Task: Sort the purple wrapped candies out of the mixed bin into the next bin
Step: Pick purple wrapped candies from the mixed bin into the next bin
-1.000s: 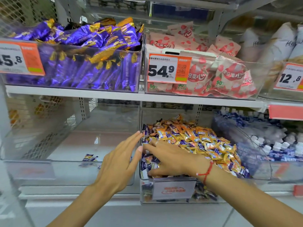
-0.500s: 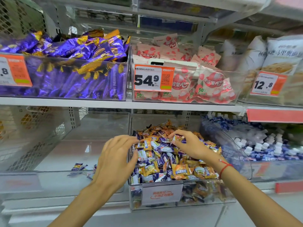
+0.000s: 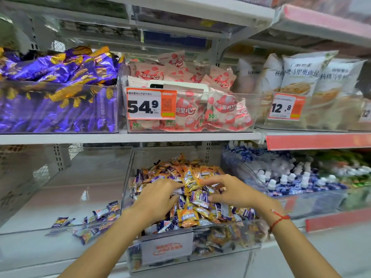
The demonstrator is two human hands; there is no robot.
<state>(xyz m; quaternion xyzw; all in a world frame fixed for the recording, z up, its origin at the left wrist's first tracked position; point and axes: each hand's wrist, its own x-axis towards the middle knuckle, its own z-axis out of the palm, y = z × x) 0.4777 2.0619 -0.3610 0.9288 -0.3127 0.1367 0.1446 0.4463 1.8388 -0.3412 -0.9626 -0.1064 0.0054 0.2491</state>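
Your left hand (image 3: 158,195) and right hand (image 3: 230,190): fingers loosely spread, pressing into candy pile in mixed bin (image 3: 200,251), nothing gripped. Neighbouring bin (image 3: 30,243): few purple candies (image 3: 94,221).

Upper left, purple bars (image 3: 58,93) fill a bin; pink packets (image 3: 200,109) centre, behind a price tag (image 3: 151,103); white bags (image 3: 305,81) upper right; small bottles (image 3: 291,177) right.

Two bare forearms, no sleeves in view, end in the left hand (image 3: 154,199) and the right hand (image 3: 232,192), both ungloved. A thin red string bracelet (image 3: 279,219) circles the right wrist, its knotted ends crossing in a small loose tail. The left wrist carries nothing. No rings or watch show on either of the hands; nails look short and unpainted.
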